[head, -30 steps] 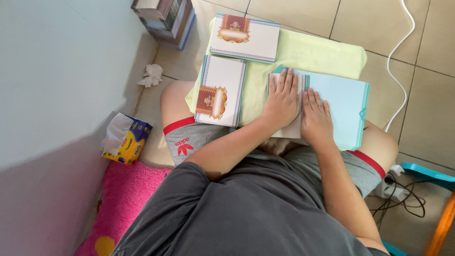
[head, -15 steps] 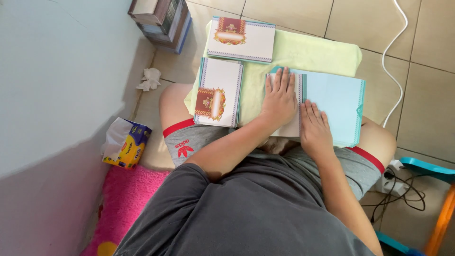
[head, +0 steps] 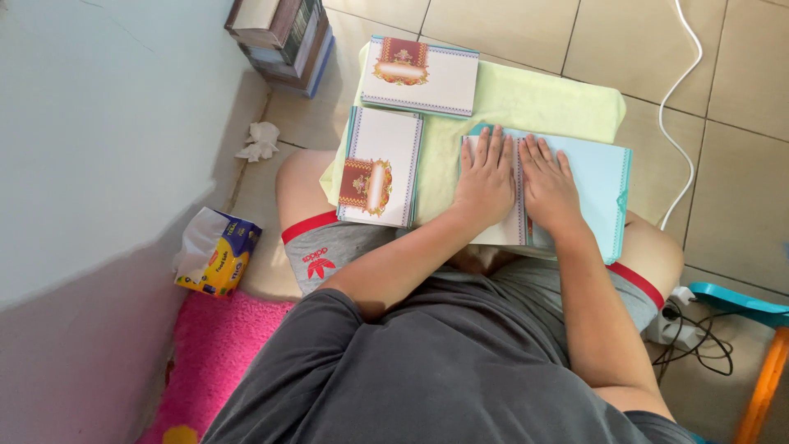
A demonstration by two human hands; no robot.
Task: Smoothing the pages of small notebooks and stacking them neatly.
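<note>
Right hand (head: 549,182) slid up — both flat on card (head: 592,181)

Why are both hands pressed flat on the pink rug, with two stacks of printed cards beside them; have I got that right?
Not quite. In the head view, the left hand and right hand press flat on an open light-blue card, not the pink rug. The two card stacks do lie beside them.

Your left hand (head: 486,182) and right hand (head: 546,185) hide the middle of the light-blue card (head: 596,185); the book stack (head: 283,37) is cut off at the top edge.
</note>
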